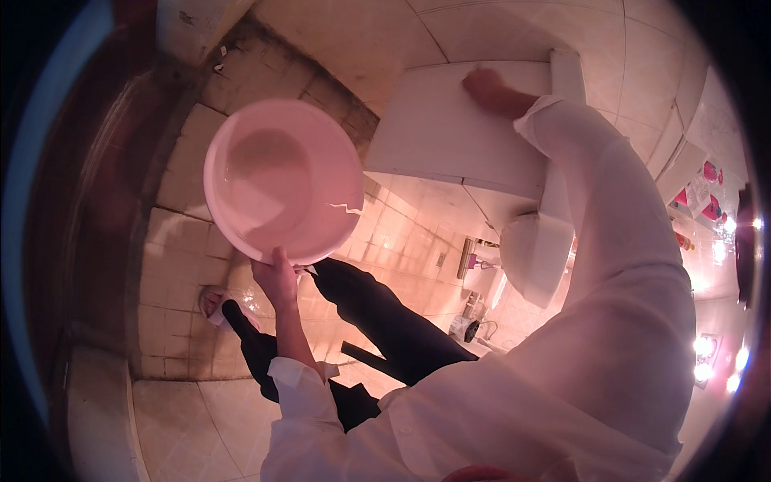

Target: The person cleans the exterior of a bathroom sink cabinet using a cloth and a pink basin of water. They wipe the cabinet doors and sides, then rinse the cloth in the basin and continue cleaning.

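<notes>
My left hand (278,280) grips the near rim of a round pink plastic basin (331,162), its thumb over the edge. The basin is tilted so its inside faces me; a jagged pale line runs along its right inner wall. A darker round area shows at its bottom, and whether it holds water I cannot tell. At the upper right, my right hand (491,90) is curled and a little blurred over a white flat panel (452,129), near its far edge. Whether it touches the panel or holds anything is unclear.
Below the panel is a rounded white fixture (536,259), with a squeegee-like tool (465,259) nearby. Pink-capped bottles (711,208) stand at the right. A dark stained strip and raised edge (108,199) run along the left. My pink slipper (212,304) is on the tiled floor (165,289).
</notes>
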Demonstrator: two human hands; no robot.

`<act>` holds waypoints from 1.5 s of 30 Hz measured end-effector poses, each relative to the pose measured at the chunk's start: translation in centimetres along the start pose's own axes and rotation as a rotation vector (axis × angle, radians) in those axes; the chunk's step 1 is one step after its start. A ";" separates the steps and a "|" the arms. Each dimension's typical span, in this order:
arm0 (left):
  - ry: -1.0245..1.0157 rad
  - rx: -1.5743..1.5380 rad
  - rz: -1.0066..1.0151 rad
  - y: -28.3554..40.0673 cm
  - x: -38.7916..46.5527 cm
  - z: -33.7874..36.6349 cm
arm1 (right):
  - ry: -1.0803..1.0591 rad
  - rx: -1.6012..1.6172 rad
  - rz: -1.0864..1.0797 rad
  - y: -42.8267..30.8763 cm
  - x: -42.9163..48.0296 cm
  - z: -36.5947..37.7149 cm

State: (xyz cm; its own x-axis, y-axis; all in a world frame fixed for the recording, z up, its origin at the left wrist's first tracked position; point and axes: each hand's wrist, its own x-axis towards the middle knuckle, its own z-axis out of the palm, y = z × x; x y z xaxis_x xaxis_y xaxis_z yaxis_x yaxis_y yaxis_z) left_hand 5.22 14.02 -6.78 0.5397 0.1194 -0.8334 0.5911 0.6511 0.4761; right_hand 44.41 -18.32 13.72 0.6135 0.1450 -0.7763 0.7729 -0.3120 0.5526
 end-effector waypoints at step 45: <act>0.128 0.008 0.000 1.1 -0.6 0.2 | 0.217 0.461 -0.050 -19.2 8.1 6.8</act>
State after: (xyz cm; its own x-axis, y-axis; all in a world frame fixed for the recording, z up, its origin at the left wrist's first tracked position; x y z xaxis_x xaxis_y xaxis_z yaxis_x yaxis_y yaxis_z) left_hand 5.66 14.56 -5.71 0.4592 0.2146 -0.8620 0.5962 0.6449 0.4781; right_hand 33.48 -17.56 -5.25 0.6349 0.3469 -0.6903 0.6804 -0.6743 0.2869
